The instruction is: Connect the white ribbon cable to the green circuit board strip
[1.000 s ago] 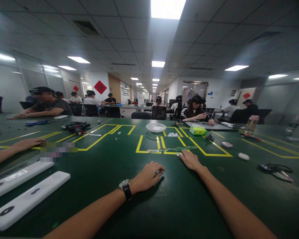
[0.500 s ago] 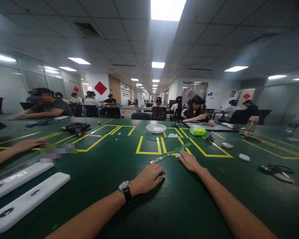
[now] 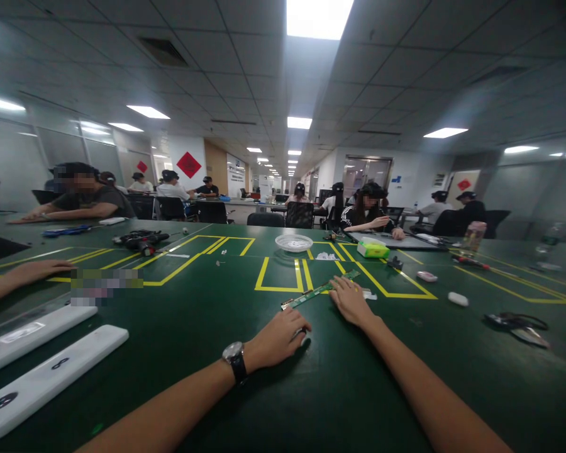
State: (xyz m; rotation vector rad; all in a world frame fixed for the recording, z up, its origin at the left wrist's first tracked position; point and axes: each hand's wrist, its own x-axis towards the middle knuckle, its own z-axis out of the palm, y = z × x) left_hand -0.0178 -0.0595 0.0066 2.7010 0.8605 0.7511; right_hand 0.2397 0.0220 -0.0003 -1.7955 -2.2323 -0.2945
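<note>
A long, narrow green circuit board (image 3: 315, 293) lies slantwise between my hands on the dark green table. My left hand (image 3: 278, 336), with a round watch (image 3: 234, 357) on its wrist, is at the board's near left end. Its fingers are curled, and the fingertips are partly hidden. Toward the board's far right end, my right hand (image 3: 351, 302) rests with fingers stretched out over its edge, palm down. A small white piece (image 3: 369, 294) shows beside the right hand, partly covered by it.
Two long white casings (image 3: 56, 377) lie at the left, near another person's hand (image 3: 38, 274). Ahead are a white basket (image 3: 294, 243), a green tissue pack (image 3: 373, 249) and yellow tape outlines. A cable (image 3: 516, 324) and white case (image 3: 458, 299) lie right. People sit across the table.
My right hand has shifted slightly left, onto the circuit board, and the white piece now shows on its right side. My left hand has stayed nearly still.
</note>
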